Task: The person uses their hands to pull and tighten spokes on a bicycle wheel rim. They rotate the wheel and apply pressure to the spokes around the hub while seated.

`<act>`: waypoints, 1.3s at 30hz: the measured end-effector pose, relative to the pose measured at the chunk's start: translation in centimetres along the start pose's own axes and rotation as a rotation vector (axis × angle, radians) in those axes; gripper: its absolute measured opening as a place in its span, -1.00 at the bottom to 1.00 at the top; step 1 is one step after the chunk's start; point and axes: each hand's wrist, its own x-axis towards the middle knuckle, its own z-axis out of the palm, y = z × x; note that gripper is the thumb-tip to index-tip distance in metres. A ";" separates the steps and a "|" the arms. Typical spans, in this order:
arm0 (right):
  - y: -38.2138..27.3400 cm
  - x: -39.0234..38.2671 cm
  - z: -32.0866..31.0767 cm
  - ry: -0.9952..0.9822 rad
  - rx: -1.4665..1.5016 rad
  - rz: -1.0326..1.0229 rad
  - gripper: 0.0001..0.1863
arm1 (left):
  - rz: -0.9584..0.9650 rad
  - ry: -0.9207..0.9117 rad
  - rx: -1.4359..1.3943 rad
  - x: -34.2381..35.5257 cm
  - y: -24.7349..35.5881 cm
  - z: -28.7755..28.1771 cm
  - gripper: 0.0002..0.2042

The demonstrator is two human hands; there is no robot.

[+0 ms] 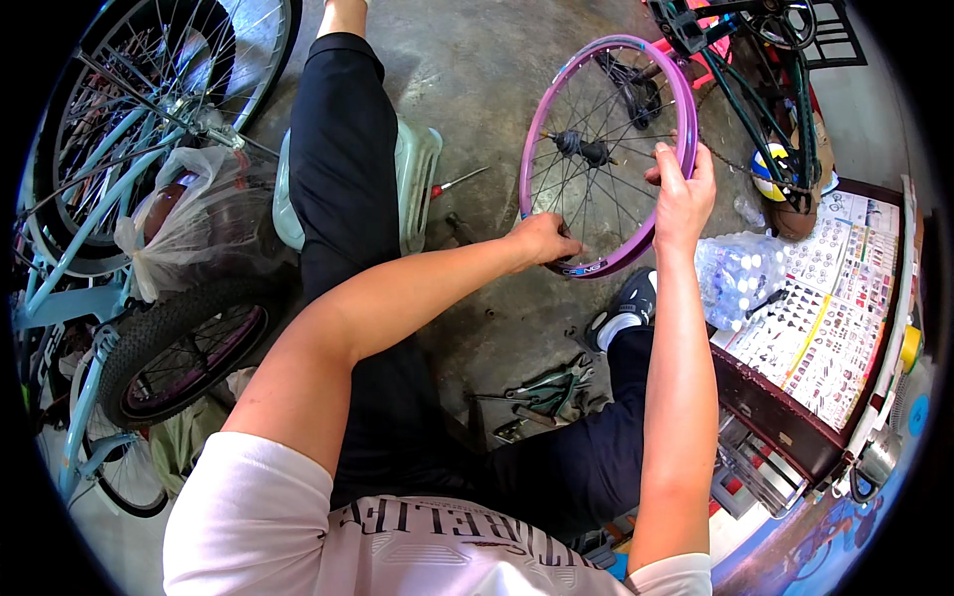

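A small bicycle wheel [684,99] with a bare purple rim, black spokes and a black hub [582,148] is held up in front of me, tilted, no tyre on it. My left hand [545,238] is closed on the lower left of the rim, thumb toward the spokes. Higher up, on the right side, my right hand [684,194] grips the same rim between thumb and fingers. Part of each hand's fingers is hidden behind the rim.
Pliers and other hand tools [552,392] lie on the concrete floor between my legs. A red-handled screwdriver [459,183] rests beside a pale green plastic stool [422,179]. Left stands a light-blue bicycle [70,303]; right, wrapped water bottles [740,273] and a dark bicycle frame [755,94].
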 end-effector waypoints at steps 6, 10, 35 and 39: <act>-0.3 0.0 0.0 0.009 -0.023 0.007 -0.68 | -0.098 -0.100 -0.239 0.0 0.3 -0.7 -0.66; 0.0 0.2 -0.5 -0.021 -0.029 -0.012 -0.69 | -0.028 -0.027 -0.040 -0.6 0.4 -0.4 -0.66; -0.5 0.0 0.2 -0.068 -0.079 -0.072 -0.73 | -0.031 -0.026 -0.134 0.3 -0.8 -1.0 -0.75; -0.5 0.2 0.0 -0.053 -0.087 -0.063 -0.72 | 0.040 0.245 0.213 -0.1 -0.8 -0.6 -0.73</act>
